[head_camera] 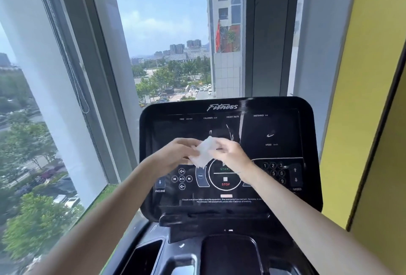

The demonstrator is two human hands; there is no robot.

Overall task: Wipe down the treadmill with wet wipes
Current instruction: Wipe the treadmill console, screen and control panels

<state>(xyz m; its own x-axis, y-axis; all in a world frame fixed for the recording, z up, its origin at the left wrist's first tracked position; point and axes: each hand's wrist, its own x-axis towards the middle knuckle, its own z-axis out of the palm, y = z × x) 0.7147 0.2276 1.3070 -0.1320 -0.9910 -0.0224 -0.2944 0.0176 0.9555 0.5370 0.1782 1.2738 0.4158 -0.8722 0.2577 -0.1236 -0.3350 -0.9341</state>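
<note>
Item: glossy black plastic treadmill console (230, 203) with a printed control panel, upright before a tall window. Held in front of its middle, between display area and round start/stop dial (225, 181): one white, crumpled, damp-looking wet wipe (203, 152), partly unfolded, a loose corner hanging down. Whether the wipe touches the panel or is held just off it cannot be told from this view. Left hand (173, 157): fingers closed on the left edge of the wipe, pinching it. Right hand (230, 156): fingers closed on the right edge of the same wipe, pinching likewise; both hands meet over the cloth as if spreading or refolding it. Condition of console: faint pale streaks (229, 132) on the upper middle of the display, just above the hands, possibly moisture from a pass of the wipe, possibly window reflection; not certain. Number keypad (273, 172) at the right side and media buttons (182, 178) at the lower left show no clear wet marks. Lower front: black moulded tray with recessed holders (228, 255) near the bottom edge of the frame, showing a small pale speck and no sign of wiping. Progress, judged: early stage; the wipe is in hand and being readied, at most a small patch of the display treated. Outstanding, judged: most of the panel, console rim, tray and holders, and parts of the machine out of view.
</note>
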